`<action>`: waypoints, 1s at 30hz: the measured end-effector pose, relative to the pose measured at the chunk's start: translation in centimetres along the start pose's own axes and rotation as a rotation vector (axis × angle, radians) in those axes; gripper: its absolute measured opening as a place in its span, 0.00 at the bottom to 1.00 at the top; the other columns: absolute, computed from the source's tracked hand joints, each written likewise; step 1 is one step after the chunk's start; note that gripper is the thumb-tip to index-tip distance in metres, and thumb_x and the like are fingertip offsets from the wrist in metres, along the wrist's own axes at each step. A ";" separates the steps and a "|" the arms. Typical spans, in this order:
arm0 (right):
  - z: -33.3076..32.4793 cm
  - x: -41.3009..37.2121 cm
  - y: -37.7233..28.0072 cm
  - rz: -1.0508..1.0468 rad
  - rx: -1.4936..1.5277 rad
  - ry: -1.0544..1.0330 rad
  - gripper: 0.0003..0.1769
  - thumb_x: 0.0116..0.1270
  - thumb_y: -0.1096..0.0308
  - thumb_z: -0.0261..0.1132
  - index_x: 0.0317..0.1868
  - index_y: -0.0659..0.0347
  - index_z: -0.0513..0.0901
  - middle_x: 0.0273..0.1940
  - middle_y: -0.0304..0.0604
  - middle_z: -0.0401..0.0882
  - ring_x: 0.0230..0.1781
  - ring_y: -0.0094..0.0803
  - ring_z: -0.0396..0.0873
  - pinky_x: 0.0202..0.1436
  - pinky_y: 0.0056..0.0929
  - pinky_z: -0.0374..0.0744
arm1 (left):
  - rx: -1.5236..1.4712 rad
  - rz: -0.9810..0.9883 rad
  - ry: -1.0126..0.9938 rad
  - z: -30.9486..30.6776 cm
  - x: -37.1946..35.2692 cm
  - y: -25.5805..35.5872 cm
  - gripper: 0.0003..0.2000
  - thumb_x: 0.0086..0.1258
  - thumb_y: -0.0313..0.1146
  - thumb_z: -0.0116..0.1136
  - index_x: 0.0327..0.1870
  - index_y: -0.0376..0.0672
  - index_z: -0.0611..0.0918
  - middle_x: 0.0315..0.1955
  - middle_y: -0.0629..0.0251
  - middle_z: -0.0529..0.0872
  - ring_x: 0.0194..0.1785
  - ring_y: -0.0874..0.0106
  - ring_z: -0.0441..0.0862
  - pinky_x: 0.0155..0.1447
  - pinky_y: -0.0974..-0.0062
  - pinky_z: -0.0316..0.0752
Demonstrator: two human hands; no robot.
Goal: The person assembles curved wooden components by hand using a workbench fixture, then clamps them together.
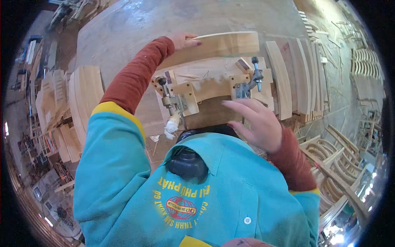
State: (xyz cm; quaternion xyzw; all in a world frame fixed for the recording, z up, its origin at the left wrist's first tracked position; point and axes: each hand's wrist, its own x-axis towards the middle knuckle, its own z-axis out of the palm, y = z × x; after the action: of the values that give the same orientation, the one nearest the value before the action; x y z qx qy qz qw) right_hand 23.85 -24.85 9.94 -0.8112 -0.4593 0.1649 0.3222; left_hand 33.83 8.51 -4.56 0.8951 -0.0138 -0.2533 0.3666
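Note:
My left hand point(185, 42) reaches to the far side of the work surface and grips the left end of a long, slightly curved wooden board point(230, 43), thumb on its near face. In front of the board lies a wooden jig point(207, 90) with two metal toggle clamps. The left clamp point(168, 99) has a handle wrapped in white material point(172, 125). The right clamp point(255, 76) has a black-capped upright. My right hand point(259, 125) hovers by the right clamp, fingers stretched and thumb apart, with nothing visible in it. Part of that clamp is hidden behind the hand.
Curved boards point(279, 78) stand stacked on the right, with more boards point(86, 88) at the left. Wood slivers point(189, 76) lie on the jig. Curved wooden frames point(333, 164) are piled at the lower right. The large grey surface point(185, 18) extends behind the board.

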 end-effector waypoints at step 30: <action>7.5 24.3 17.0 0.144 -0.381 -0.723 0.11 0.58 0.62 0.62 0.39 0.58 0.83 0.35 0.50 0.82 0.36 0.46 0.80 0.42 0.39 0.77 | -0.479 -0.132 0.354 -5.5 -7.0 -10.8 0.24 0.67 0.52 0.53 0.58 0.48 0.77 0.45 0.66 0.83 0.48 0.74 0.77 0.55 0.76 0.69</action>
State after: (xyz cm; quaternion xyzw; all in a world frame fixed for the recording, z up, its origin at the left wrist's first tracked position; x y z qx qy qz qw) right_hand 43.24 -7.65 -6.32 -0.7762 -0.5073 0.3735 -0.0281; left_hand 28.56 21.42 -5.32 0.8125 0.1684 -0.1127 0.5467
